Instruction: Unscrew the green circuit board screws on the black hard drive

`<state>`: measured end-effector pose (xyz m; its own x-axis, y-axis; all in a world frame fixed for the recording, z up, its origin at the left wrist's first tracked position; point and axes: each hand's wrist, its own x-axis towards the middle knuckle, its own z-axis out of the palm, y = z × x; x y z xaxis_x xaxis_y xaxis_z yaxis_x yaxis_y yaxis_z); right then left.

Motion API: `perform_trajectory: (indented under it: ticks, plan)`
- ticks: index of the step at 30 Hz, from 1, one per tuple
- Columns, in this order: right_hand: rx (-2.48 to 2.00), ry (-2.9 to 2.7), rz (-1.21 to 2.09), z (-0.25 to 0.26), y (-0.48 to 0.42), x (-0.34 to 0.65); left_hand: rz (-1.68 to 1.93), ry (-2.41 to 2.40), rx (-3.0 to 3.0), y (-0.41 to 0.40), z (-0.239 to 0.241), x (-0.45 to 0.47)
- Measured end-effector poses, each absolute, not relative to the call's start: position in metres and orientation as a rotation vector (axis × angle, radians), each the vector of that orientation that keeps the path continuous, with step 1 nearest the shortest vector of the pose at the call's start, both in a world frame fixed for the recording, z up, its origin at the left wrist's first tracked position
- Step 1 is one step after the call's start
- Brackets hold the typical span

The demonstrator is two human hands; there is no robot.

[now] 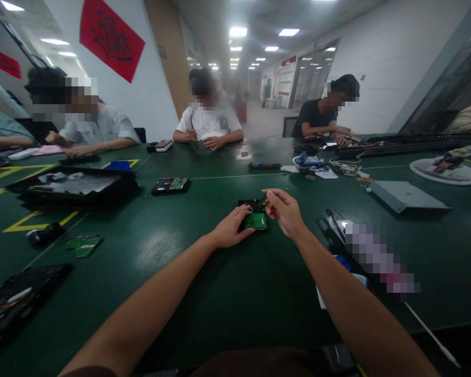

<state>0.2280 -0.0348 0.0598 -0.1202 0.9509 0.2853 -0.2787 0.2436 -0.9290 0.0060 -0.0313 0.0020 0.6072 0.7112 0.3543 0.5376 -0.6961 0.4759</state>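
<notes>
A hard drive (256, 221) with a green circuit board facing up lies on the table straight ahead of me. My left hand (233, 226) grips its left side, thumb at the near edge and fingers over the far part. Just above the drive's far right corner, my right hand (283, 210) pinches a small screwdriver (265, 201) with a yellow and black handle. The screwdriver points down towards the drive; whether its tip touches is too small to tell. Another hard drive (170, 185) lies farther off to the left.
Black trays (74, 201), a loose green circuit board (85, 245) and a black casing (21, 298) are on the left. To the right are a grey metal box (408, 198), a white fan grille (443, 170) and a blurred-out item (377, 251). Several people work across the green table (204, 309).
</notes>
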Motion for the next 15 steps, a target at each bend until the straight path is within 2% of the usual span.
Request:
perform_trajectory:
  ticks: [15]
  plan:
    - [-0.73,-1.251,1.239,0.0609,-0.036,0.2284,0.754,1.002,2.531,-0.0301,0.0011,0.005]
